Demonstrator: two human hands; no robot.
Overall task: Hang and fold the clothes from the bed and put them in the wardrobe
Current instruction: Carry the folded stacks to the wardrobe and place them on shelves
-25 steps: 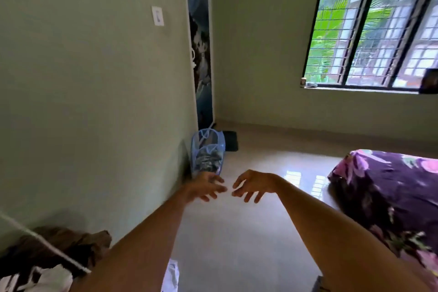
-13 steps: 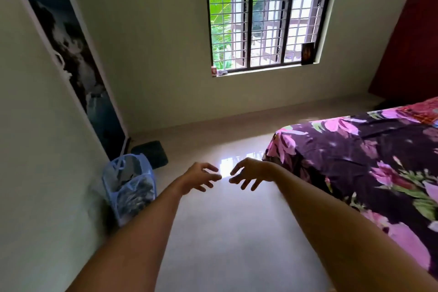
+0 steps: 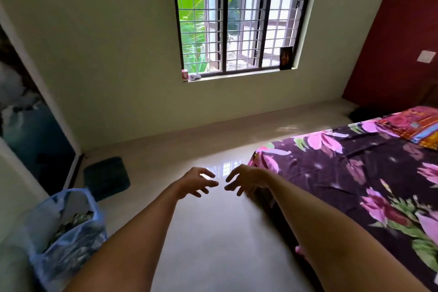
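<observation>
Out front over the glossy pale floor (image 3: 213,239), my left hand (image 3: 196,181) and right hand (image 3: 246,179) hold nothing: fingers spread, loosely bent, tips near each other but apart. Just right of my right fingers starts the bed with dark purple pink-flowered sheet (image 3: 355,185), with a red-orange patterned cloth (image 3: 417,128) at its far corner. Well left of my fingers, nearer me: blue mesh basket (image 3: 71,244) holding crumpled fabric.

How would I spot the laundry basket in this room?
Start at the barred window, drop to the floor, then go left to the pale wall. Nearer than the dark square mat stands the basket. It alone is see-through blue mesh.
</observation>
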